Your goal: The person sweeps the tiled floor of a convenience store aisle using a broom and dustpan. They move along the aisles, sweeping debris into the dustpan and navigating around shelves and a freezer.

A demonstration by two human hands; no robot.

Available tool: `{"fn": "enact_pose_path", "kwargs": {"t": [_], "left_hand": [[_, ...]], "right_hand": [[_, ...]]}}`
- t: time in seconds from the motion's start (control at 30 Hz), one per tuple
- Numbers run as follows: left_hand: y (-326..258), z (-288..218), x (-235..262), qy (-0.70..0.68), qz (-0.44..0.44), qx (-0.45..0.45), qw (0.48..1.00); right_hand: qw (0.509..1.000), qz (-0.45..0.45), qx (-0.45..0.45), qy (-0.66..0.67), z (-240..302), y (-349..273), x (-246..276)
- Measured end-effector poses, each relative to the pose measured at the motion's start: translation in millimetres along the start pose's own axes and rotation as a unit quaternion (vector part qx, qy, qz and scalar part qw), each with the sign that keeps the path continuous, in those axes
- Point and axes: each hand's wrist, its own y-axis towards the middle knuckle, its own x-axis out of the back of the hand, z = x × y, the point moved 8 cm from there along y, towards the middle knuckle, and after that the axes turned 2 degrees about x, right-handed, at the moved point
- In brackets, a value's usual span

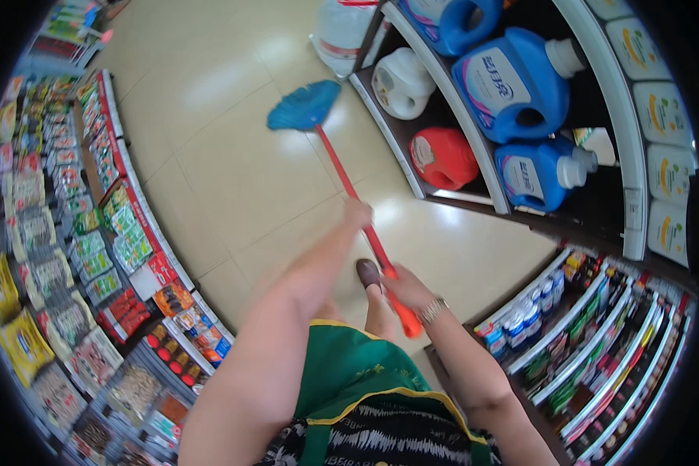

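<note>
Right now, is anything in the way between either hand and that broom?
Nothing visible: the left hand and right hand both grip the broom's red handle directly, the left one nearer the blue broom head.

From afar, I have the left arm (260, 349) stretched forward, left hand (357, 213) curled in a grip; the right arm (478, 369) angles inward, right hand (409, 287) gripping too, nearer the body.

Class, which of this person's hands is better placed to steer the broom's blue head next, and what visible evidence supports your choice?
Probably the left hand: it grips the red handle farther down, nearer the blue head. The right hand holds near the handle's opposite end.
</note>
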Motion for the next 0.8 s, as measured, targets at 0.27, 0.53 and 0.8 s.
{"fn": "enact_pose_path", "kwargs": {"t": [0.27, 0.53, 0.8], "left_hand": [[-192.2, -281.8, -61.6, -0.759, 0.245, 0.26, 0.544], [-293.7, -198.2, 30.0, -0.855, 0.054, 0.221, 0.466], [-283.4, -12.1, -151.2, -0.852, -0.061, 0.424, 0.301]], "right_hand": [[0.963, -0.114, -0.242, 0.024, -116.6, -275.4, 20.6], [0.969, -0.029, -0.085, -0.23, -40.0, -328.6, -24.6], [0.953, 0.283, -0.092, 0.054, -66.2, -143.3, -108.6]]}}
